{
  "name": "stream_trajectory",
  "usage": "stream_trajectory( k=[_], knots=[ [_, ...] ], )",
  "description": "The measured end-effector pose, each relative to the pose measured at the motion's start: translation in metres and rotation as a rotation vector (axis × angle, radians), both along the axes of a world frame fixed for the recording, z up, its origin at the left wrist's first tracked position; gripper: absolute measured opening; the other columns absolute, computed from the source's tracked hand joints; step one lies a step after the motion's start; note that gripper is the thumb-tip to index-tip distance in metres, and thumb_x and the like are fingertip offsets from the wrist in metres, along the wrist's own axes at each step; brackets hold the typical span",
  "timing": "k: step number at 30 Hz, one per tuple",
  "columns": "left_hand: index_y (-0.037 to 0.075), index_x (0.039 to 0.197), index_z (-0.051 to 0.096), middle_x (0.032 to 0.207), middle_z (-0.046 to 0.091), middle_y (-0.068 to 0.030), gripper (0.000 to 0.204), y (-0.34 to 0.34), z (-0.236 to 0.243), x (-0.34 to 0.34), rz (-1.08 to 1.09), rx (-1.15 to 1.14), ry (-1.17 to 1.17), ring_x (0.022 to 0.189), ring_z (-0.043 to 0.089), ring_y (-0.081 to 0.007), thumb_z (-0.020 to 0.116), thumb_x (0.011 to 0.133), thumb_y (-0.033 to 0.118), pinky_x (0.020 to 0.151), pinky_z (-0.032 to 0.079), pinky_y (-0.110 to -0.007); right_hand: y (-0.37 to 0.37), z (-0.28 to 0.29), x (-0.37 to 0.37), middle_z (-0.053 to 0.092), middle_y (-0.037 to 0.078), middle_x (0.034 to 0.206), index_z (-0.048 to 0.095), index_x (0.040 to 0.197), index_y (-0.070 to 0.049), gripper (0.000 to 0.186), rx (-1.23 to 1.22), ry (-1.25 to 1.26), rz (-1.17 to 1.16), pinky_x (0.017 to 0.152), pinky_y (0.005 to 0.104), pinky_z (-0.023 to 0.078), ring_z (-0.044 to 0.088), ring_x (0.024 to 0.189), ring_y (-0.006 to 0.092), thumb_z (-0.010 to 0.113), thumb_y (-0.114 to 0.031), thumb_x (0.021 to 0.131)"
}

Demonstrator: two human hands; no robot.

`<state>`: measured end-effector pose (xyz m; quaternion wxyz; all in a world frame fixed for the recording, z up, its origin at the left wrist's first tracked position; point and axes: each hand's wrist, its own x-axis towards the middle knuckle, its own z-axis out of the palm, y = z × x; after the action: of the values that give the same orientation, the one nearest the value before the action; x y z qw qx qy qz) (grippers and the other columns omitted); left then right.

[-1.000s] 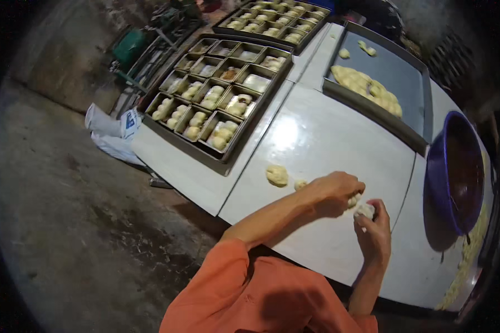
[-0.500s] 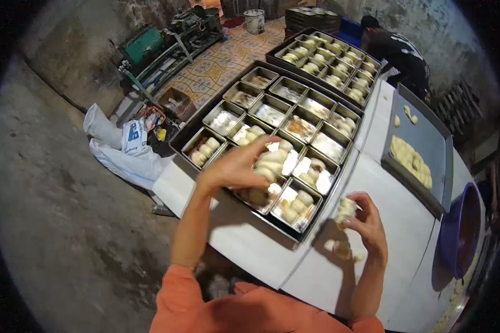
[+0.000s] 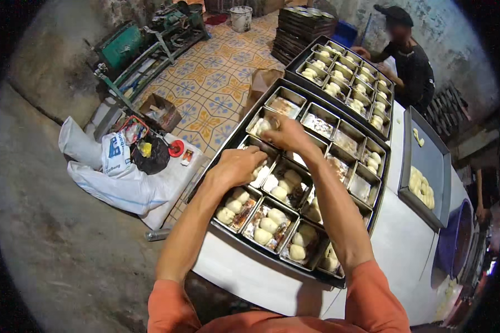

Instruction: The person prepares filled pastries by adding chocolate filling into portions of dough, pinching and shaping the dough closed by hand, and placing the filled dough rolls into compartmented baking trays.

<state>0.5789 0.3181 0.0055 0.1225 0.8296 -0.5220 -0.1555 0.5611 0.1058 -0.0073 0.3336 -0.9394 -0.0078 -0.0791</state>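
A large dark tray holds rows of metal loaf pans, many with pale rounds of dough inside. My left hand is over a pan at the tray's left side, fingers curled around dough pieces that show partly below them. My right hand reaches across to the pan behind it, thumb and fingers closed on a dough piece low in that pan. The fingers partly hide both pieces. Beneath my right forearm, several pans are partly covered.
Beyond stands a second tray of filled pans, with a person in dark clothes beside it. To the right are a grey sheet tray with dough and a purple basin. White sacks lie left; a green machine stands behind.
Both hands have moved to the tray's far left pans; my right hand came over from the white tabletop with its dough. The view has shifted, and the person behind has straightened up.
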Motion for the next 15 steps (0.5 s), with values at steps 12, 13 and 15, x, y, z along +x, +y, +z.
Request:
stream_trajectory(
  k=[12, 13, 15],
  knots=[
    [0.009, 0.128, 0.061, 0.122, 0.065, -0.0177, 0.059, 0.021, 0.021, 0.015, 0.073, -0.240, 0.115, 0.111, 0.063, -0.0359, 0.079, 0.075, 0.028, 0.092, 0.051, -0.044, 0.002, -0.024, 0.009, 0.065, 0.021, 0.108, 0.060, 0.117, -0.005, 0.037, -0.289, -0.140, 0.117, 0.075, 0.0504, 0.056, 0.068, 0.088, 0.0420, 0.070, -0.021, 0.085],
    [0.009, 0.128, 0.061, 0.122, 0.065, -0.0177, 0.059, 0.018, 0.024, 0.015, 0.066, -0.239, 0.115, 0.111, 0.063, -0.0359, 0.079, 0.075, 0.028, 0.092, 0.051, -0.044, -0.001, -0.026, 0.010, 0.064, 0.020, 0.107, 0.062, 0.114, -0.006, 0.036, -0.286, -0.163, 0.101, 0.074, 0.0498, 0.057, 0.069, 0.087, 0.0415, 0.070, -0.021, 0.084],
    [0.007, 0.108, 0.070, 0.103, 0.071, -0.0170, 0.031, 0.007, 0.032, 0.018, 0.278, -0.257, 0.042, 0.098, 0.067, -0.0366, 0.073, 0.081, 0.023, 0.084, 0.053, -0.044, -0.008, -0.029, 0.010, 0.064, 0.019, 0.106, 0.063, 0.112, -0.006, 0.034, -0.286, -0.187, 0.077, 0.072, 0.0492, 0.057, 0.069, 0.086, 0.0410, 0.071, -0.020, 0.082]
  ],
)
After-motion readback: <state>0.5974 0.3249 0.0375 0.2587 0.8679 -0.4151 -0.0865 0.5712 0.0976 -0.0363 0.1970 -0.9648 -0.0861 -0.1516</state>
